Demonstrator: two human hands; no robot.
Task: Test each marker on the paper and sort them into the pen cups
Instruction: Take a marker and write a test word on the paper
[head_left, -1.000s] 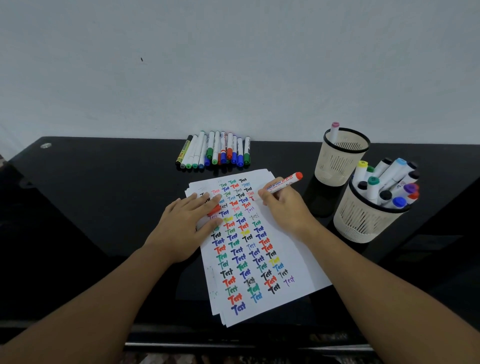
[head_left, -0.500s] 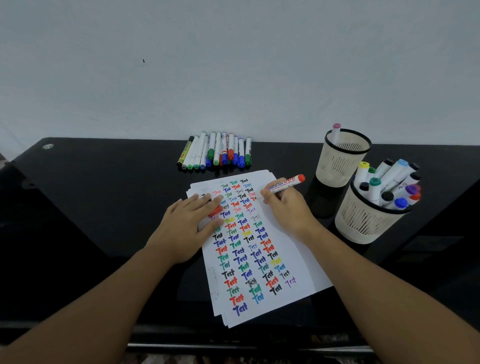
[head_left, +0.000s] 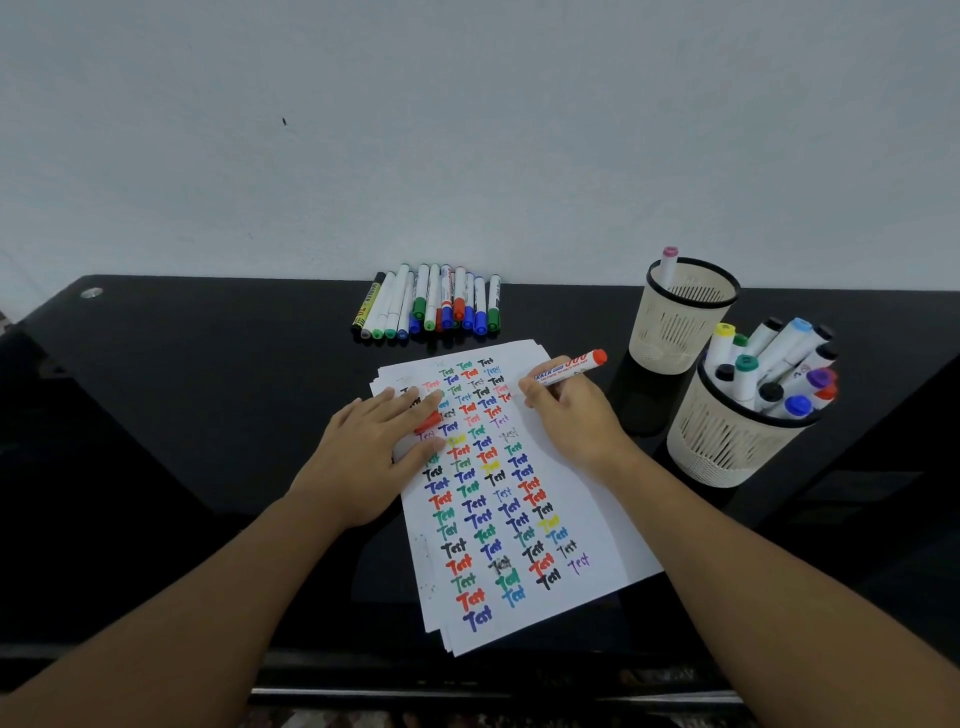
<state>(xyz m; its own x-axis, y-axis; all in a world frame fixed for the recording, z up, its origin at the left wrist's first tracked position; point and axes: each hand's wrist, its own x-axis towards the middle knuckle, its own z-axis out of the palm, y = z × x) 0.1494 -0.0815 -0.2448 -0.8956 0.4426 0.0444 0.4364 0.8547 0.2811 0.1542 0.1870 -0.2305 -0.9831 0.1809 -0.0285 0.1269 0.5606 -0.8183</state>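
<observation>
**Red marker under test, cap kept in the other hand**

Right hand (head_left: 576, 415): your fingers are curled round a red-ended marker (head_left: 566, 370), pinched low on the barrel, tip end down at the upper right part of the paper (head_left: 587, 499). The tip itself is hidden behind your fingers, so contact with the sheet cannot be confirmed.

Left hand (head_left: 371, 447): laid flat on the left edge of the paper, fingers straight, pinning the stack. A red cap (head_left: 427, 422) shows under the fingers; whether it is pinched or merely pressed down is unclear.

Advice for this step: write in bare white space to the right of the filled columns, so a faint line is not mistaken for older ink. Press lightly and evenly, and keep the left hand bearing down so the sheets do not slide. Judge the stroke before recapping.

Paper: a stack of sheets on the black desk (head_left: 208, 415), covered with columns of "Test" in many colours.

Untested row (head_left: 431, 306): markers lying side by side beyond the paper, near the wall.

Far cup (head_left: 675, 317): one pink-capped marker stands in it.

Near cup (head_left: 727, 436): crowded with markers.
</observation>
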